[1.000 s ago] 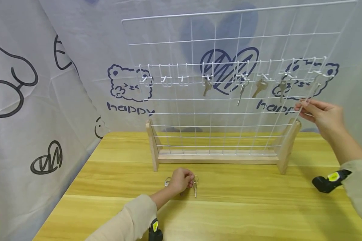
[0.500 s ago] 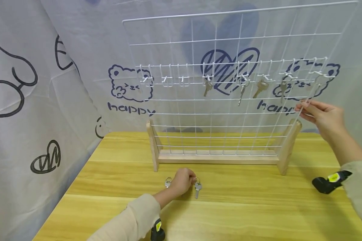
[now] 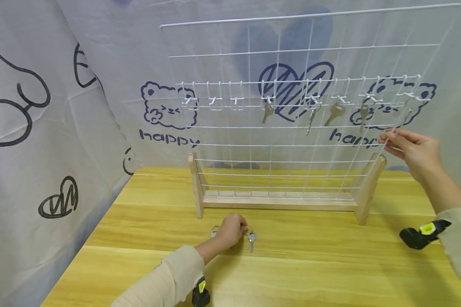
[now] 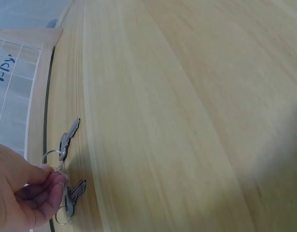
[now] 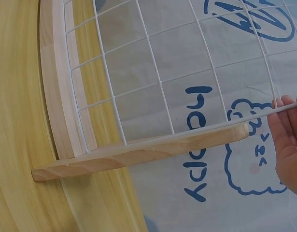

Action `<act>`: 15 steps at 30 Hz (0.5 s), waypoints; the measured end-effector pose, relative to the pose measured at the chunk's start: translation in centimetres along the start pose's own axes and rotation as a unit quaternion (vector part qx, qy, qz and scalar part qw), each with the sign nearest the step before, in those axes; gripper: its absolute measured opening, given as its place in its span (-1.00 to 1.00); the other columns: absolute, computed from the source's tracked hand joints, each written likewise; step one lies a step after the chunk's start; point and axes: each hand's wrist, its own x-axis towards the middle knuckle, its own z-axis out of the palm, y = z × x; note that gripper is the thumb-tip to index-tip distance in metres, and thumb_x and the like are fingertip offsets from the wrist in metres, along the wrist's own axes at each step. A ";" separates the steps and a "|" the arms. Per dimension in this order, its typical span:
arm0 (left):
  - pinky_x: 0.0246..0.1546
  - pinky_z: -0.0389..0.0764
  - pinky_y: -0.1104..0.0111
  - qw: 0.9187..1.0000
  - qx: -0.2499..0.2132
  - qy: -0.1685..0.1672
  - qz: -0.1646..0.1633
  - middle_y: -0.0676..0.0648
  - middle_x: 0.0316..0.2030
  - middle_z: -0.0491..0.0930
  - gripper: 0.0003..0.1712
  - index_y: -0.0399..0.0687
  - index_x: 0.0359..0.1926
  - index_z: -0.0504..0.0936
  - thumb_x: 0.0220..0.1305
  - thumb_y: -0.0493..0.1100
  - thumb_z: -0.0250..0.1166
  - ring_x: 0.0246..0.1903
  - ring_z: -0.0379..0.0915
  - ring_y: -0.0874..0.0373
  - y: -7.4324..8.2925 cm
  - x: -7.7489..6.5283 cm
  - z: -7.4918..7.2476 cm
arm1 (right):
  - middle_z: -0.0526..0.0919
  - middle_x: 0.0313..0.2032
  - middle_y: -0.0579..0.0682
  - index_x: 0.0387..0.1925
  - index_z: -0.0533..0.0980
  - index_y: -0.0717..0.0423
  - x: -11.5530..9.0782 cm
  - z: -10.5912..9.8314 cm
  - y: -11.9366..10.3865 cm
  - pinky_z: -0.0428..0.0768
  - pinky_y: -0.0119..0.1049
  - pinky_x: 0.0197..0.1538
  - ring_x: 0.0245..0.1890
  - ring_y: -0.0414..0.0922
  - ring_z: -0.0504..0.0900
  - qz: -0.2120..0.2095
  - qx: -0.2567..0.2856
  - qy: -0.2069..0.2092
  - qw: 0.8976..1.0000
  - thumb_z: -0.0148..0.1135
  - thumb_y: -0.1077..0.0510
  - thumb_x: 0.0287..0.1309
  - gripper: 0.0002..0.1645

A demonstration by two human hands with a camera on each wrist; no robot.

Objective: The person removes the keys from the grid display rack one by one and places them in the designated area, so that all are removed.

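Note:
My left hand [image 3: 230, 232] is low over the table, thumb and finger pinching the ring of a silver key [image 3: 252, 242]. In the left wrist view, that key's blade [image 4: 73, 129] points away from the fingertips. A second ringed key [image 4: 69, 203] lies just beside the same hand, partly covered by it in the head view. My right hand [image 3: 416, 151] grips the right edge wire of a white wire grid rack [image 3: 311, 15] between thumb and fingers. Several keys, such as a brassy key [image 3: 335, 113], hang from white hooks on the grid's right part.
Three hooks at the left, including the leftmost hook [image 3: 188, 101], carry no keys. A wooden stand [image 3: 280, 205] holds the grid upright near the back of the wooden table [image 3: 311, 264]. A printed cloth [image 3: 100, 140] hangs behind and to the left.
The key at my left hand has turned so its flat face shows, and has shifted slightly right with the fingers. My right hand keeps its grip on the grid edge.

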 end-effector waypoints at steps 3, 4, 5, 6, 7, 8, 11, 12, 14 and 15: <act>-0.38 0.69 0.44 1.000 0.000 0.004 0.002 -0.20 -0.41 0.70 -0.95 -0.32 -0.47 0.68 0.08 -0.40 0.30 -0.38 0.65 0.01 0.0 0.0 0.0 | 0.75 -0.44 -0.11 -0.36 0.67 0.11 0.0 0.0 -0.1 0.68 -0.49 -0.32 -0.41 -0.25 0.71 0.000 0.001 0.005 1.000 0.32 0.25 0.00 -0.89; -0.38 0.69 0.43 1.000 -0.002 0.005 0.003 -0.20 -0.41 0.70 -0.95 -0.32 -0.46 0.68 0.08 -0.40 0.30 -0.38 0.65 0.01 0.0 0.0 0.0 | 0.75 -0.44 -0.11 -0.36 0.67 0.11 0.0 -0.1 -0.1 0.68 -0.49 -0.32 -0.41 -0.26 0.71 0.000 -0.001 0.007 1.000 0.32 0.25 0.00 -0.89; -0.38 0.69 0.43 1.000 -0.005 0.006 0.002 -0.20 -0.41 0.70 -0.95 -0.33 -0.46 0.68 0.08 -0.40 0.30 -0.38 0.64 0.01 -0.1 0.0 0.0 | 0.75 -0.44 -0.10 -0.36 0.67 0.11 0.0 -0.1 0.0 0.69 -0.48 -0.32 -0.41 -0.25 0.72 0.000 0.003 0.006 1.000 0.31 0.26 0.00 -0.90; -0.38 0.69 0.43 1.000 -0.011 0.007 0.003 -0.21 -0.40 0.69 -0.96 -0.34 -0.45 0.67 0.07 -0.40 0.30 -0.38 0.64 0.00 -0.1 0.0 0.0 | 0.75 -0.44 -0.10 -0.36 0.67 0.11 -0.1 -0.1 0.0 0.69 -0.48 -0.32 -0.41 -0.25 0.72 0.001 0.005 0.005 1.000 0.31 0.27 0.01 -0.90; -0.38 0.69 0.43 1.000 -0.016 0.008 0.003 -0.22 -0.40 0.69 -0.96 -0.35 -0.44 0.67 0.07 -0.40 0.30 -0.38 0.64 0.00 -0.2 0.0 0.0 | 0.75 -0.45 -0.10 -0.37 0.67 0.11 -0.1 -0.1 0.0 0.69 -0.48 -0.32 -0.41 -0.25 0.72 0.002 0.008 0.004 1.000 0.29 0.28 0.02 -0.90; -0.38 0.69 0.42 1.000 -0.020 0.009 0.005 -0.23 -0.39 0.69 -0.95 -0.37 -0.42 0.66 0.07 -0.40 0.30 -0.38 0.64 -0.01 -0.3 0.1 0.0 | 0.75 -0.45 -0.09 -0.37 0.67 0.12 -0.1 -0.1 0.0 0.69 -0.47 -0.32 -0.41 -0.24 0.72 0.002 0.012 0.002 1.000 0.28 0.29 0.03 -0.90; -0.38 0.69 0.41 0.999 -0.024 0.014 0.015 -0.26 -0.38 0.68 -0.94 -0.40 -0.40 0.65 0.06 -0.42 0.29 -0.38 0.63 -0.03 -0.6 0.2 -0.1 | 0.75 -0.45 -0.09 -0.37 0.67 0.12 -0.1 -0.1 0.0 0.69 -0.47 -0.32 -0.41 -0.24 0.72 0.001 0.014 0.000 1.000 0.26 0.31 0.05 -0.89; -0.39 0.69 0.40 0.999 -0.023 0.018 0.020 -0.27 -0.39 0.68 -0.94 -0.41 -0.40 0.65 0.07 -0.43 0.29 -0.39 0.63 -0.03 -0.7 0.3 -0.1 | 0.75 -0.45 -0.10 -0.37 0.67 0.11 -0.1 0.0 0.0 0.69 -0.47 -0.32 -0.41 -0.25 0.72 0.001 0.011 0.000 1.000 0.27 0.30 0.05 -0.89; -0.41 0.69 0.41 0.999 -0.022 0.026 0.033 -0.29 -0.39 0.68 -0.94 -0.43 -0.40 0.64 0.07 -0.46 0.26 -0.42 0.63 -0.02 -0.9 0.5 -0.4 | 0.75 -0.45 -0.11 -0.37 0.67 0.10 -0.1 0.0 0.0 0.69 -0.48 -0.32 -0.41 -0.25 0.72 0.000 0.005 0.000 1.000 0.27 0.29 0.04 -0.89; -0.43 0.69 0.42 0.998 -0.025 0.031 0.038 -0.29 -0.40 0.68 -0.94 -0.44 -0.41 0.64 0.07 -0.48 0.25 -0.43 0.62 -0.01 -0.9 0.6 -0.6 | 0.75 -0.44 -0.12 -0.36 0.67 0.09 -0.2 0.0 0.0 0.68 -0.49 -0.32 -0.41 -0.26 0.71 0.000 -0.001 0.002 1.000 0.28 0.27 0.04 -0.90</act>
